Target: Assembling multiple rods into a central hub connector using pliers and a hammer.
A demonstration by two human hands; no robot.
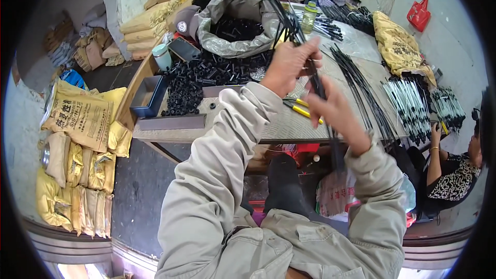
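A bundle of long, thin black rods [289,20] stands steeply over the table, its top end leaning left and its lower end blurred near my right forearm. My left hand [293,64] is closed around the bundle near its middle. Just below, my right hand [338,111] lies against the rods, its fingers smeared by motion, so its grip is unclear. Behind the hands, yellow-handled pliers [305,109] rest on the table [243,119]. More black rods [356,88] lie lengthwise to the right, some reaching past the front edge.
Small black tubular parts [206,75] are heaped at left, beside a blue box [147,95], a cup [161,57] and a phone [184,49]. Behind them sits an open grey sack [232,46]. Bundled rods [408,106] lie at right. Other people sit at the back and right.
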